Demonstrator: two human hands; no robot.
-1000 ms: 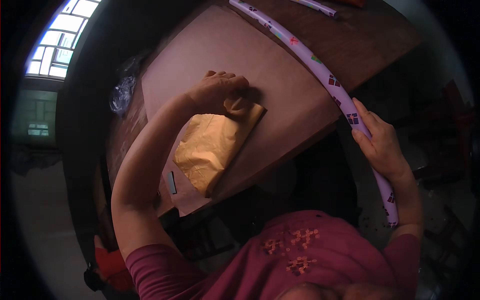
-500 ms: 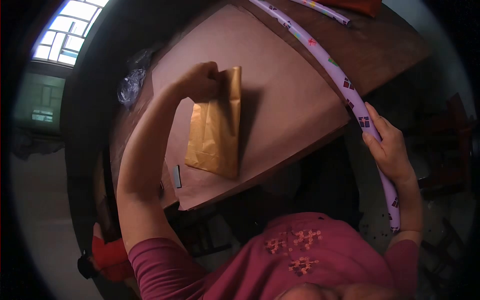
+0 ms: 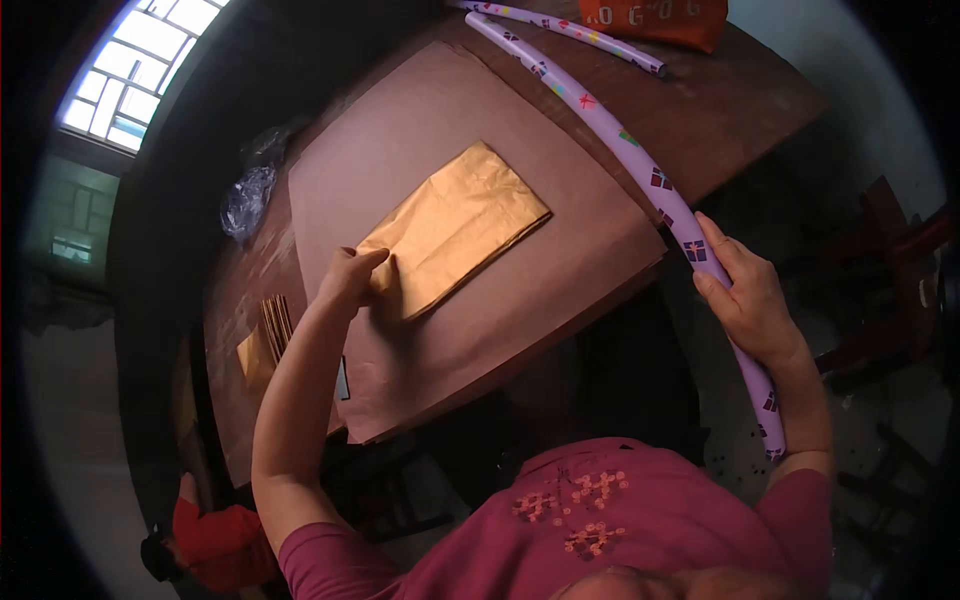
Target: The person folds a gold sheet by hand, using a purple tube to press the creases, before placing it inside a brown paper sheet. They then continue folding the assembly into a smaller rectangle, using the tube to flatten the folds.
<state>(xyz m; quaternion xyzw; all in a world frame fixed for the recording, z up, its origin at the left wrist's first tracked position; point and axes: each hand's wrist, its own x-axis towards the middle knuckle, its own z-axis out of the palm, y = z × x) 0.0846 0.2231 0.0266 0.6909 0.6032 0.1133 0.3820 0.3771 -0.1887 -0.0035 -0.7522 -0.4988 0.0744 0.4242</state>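
Note:
My left hand (image 3: 360, 278) pinches the near left end of a flat, folded piece of gold paper (image 3: 460, 225), thumb on top. The gold paper lies slantwise over a broad stack of brownish-pink sheets (image 3: 560, 290), its pinched end slightly raised. Wrapped around a long roll of purple wrapping paper (image 3: 640, 150) printed with gift boxes is my right hand (image 3: 745, 295). The roll runs from the back of the table down along my right forearm. Beside my left forearm sits a bundle of folded gold paper (image 3: 265, 340), partly hidden by the arm.
A second patterned roll (image 3: 590, 38) lies at the back of the wooden table (image 3: 740, 120), near an orange bag (image 3: 660, 22). Crumpled clear plastic (image 3: 248, 200) rests at the left edge. A small grey strip (image 3: 343, 380) lies near the sheets' front corner. A person in red (image 3: 215, 535) is at lower left.
My left hand has moved down and left, and the gold paper has gone from held upright to lying flat across the sheets. The gold bundle at left has come into view. My right hand keeps its hold.

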